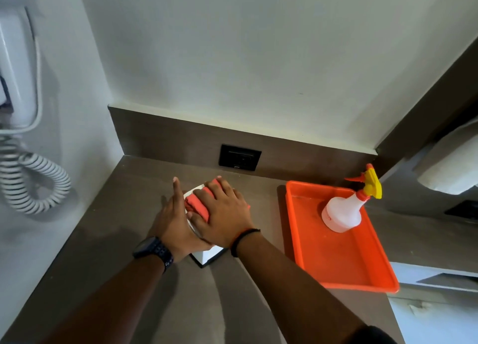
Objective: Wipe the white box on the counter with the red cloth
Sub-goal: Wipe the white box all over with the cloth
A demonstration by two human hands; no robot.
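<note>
The white box stands on the dark counter, mostly hidden under both hands; only its near corner and a strip of its top show. A folded red cloth lies on the box top. My right hand presses flat on the cloth, fingers spread over it. My left hand, with a dark watch on its wrist, rests against the box's left side with its fingers extended.
An orange tray sits to the right with a white spray bottle with a yellow trigger standing in it. A black wall socket is behind the box. A white wall hairdryer with a coiled cord hangs at left.
</note>
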